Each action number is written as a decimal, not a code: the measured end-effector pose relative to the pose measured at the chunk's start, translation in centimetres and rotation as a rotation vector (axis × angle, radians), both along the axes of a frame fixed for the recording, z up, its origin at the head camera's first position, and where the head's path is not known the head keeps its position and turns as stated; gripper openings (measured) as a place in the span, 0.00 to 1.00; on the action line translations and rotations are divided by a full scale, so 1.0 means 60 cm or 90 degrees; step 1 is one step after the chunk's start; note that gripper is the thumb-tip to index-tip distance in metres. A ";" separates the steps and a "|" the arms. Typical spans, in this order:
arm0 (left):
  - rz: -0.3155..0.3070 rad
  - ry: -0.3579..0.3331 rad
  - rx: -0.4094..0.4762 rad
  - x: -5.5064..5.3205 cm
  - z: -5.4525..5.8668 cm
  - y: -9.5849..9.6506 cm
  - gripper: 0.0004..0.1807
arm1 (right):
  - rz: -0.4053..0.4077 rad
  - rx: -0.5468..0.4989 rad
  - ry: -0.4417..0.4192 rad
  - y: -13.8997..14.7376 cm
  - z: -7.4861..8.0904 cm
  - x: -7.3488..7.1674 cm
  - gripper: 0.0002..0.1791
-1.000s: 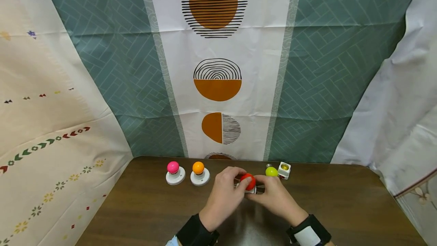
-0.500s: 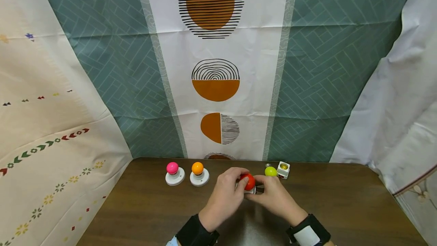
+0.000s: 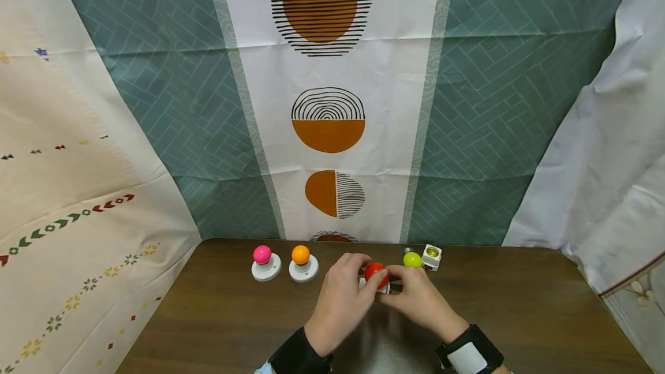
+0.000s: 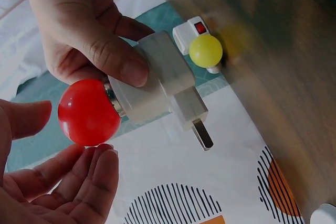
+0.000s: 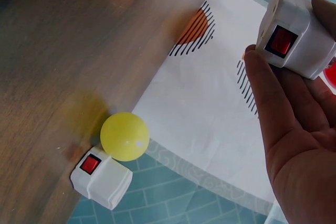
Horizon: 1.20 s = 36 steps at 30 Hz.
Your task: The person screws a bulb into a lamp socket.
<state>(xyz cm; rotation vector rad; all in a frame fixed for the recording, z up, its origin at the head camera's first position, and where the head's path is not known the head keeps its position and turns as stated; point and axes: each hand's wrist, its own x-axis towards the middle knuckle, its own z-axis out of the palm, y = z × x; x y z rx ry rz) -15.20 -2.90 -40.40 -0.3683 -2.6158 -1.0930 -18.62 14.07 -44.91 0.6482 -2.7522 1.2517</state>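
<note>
Near the middle of the table, my right hand (image 3: 418, 299) grips a white plug-in lamp socket (image 4: 152, 77), its thumb along the casing. A metal plug blade sticks out of the socket, and a red switch shows on it in the right wrist view. A round red light bulb (image 4: 89, 114) sits at the socket's mouth with a bit of metal base showing. My left hand (image 4: 68, 187) is around the bulb: fingertips lie right at its underside, while a small gap separates the thumb from it in the left wrist view.
On the brown table (image 3: 208, 316), a pink bulb (image 3: 262, 254) and an orange bulb (image 3: 300, 255) stand in round white bases at the back left. Behind my right hand lie a yellow-green bulb (image 3: 413, 260) and another white socket (image 3: 432, 257). Patterned cloth (image 3: 332, 74) hangs behind.
Both hands stay in nearly the same place around the bulb and socket. The left thumb and fingers shift slightly over the red bulb.
</note>
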 end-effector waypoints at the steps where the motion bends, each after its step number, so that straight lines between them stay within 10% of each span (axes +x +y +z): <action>1: -0.001 -0.004 0.000 0.000 0.000 0.001 0.17 | 0.001 0.001 -0.002 0.000 0.000 0.001 0.21; 21: -0.070 0.004 -0.038 0.001 0.005 0.001 0.11 | 0.017 -0.030 0.000 0.004 0.002 0.003 0.19; 36: -0.024 -0.025 0.008 -0.001 0.002 0.002 0.19 | 0.024 -0.034 -0.009 0.000 0.001 0.001 0.18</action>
